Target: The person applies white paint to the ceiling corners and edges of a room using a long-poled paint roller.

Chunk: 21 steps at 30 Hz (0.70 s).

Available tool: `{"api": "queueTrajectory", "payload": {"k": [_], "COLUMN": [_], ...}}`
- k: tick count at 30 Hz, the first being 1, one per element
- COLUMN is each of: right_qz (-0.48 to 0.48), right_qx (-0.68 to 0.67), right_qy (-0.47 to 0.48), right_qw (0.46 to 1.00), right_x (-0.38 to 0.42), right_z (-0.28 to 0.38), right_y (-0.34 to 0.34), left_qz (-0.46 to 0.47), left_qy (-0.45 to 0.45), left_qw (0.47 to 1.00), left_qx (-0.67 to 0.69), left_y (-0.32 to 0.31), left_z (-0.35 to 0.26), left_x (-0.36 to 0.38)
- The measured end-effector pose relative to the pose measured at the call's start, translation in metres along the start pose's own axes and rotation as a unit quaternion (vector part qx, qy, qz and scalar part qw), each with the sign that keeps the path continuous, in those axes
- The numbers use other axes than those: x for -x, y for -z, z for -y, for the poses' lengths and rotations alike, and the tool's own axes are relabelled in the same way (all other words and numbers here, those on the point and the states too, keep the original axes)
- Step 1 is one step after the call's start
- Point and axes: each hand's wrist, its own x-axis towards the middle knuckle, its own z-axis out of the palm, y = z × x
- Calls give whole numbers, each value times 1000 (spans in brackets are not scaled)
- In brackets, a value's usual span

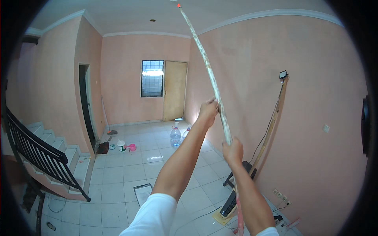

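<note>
Hands gripping long pole, pink walls, white tiled floor

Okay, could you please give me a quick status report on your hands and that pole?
Left hand gripping long pole high. Right hand gripping it lower. Pole angled up toward ceiling, beside pink wall. Nothing blocking it.

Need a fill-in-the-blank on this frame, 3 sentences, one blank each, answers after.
1. Both hands grip a long ____ that slants up toward the ceiling.
2. The left hand holds it ____ up than the right hand.
3. On the tiled floor near the wooden door stand clear water ____.

Missing words: pole; higher; bottles
</note>
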Motion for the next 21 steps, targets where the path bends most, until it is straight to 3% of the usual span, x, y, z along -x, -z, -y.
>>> {"api": "queueTrajectory", "payload": {"k": [4, 9, 15, 21], "right_qz": [18, 11, 28, 46], "right_qx": [-11, -4, -22, -91], "right_qy": [11, 3, 29, 0], "right_qw": [1000, 1000, 999, 995], "right_x": [-38, -48, -6, 80], "right_z": [37, 34, 7, -64], "right_y": [-28, -39, 3, 77], "left_qz": [6, -18, 24, 59], "left_qy": [-12, -8, 30, 81], "left_qw": [1000, 1000, 999, 994], "left_qx": [2, -11, 36, -40], "left_y": [17, 21, 9, -31], "left_z": [-32, -20, -13, 1], "left_x": [-44, -60, -5, 86]}}
